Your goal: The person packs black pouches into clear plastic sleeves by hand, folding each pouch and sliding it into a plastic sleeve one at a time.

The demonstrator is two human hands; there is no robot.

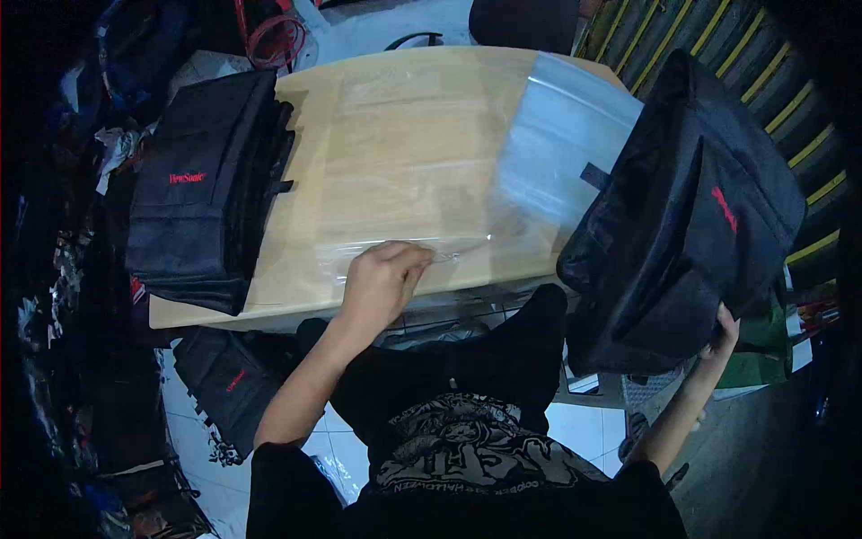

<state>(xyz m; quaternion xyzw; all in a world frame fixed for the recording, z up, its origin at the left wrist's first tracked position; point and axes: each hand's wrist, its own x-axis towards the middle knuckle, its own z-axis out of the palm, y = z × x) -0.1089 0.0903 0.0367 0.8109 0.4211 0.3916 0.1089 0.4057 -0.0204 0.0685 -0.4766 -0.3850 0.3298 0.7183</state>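
In the head view, my left grip (382, 280) is pinched on the near edge of a clear plastic sleeve (404, 171), which lies flat on the desk (310, 216). The film looks thin, so a poor pinch could slip off or keep both layers together, leaving the mouth closed; pulling hard might tear it.

My right grip (722, 334) clasps the lower edge of a black bag (691, 225), tilted at the desk's right end; some of my fingers are hidden behind it. Held by one low corner, it could swing or sag if its weight lies higher up. Its body comes up against the bluish plastic stack (561, 139), and a knock could push those sheets askew. The folded black pile (184, 193) at the desk's left end could slide if my left arm brushed it.
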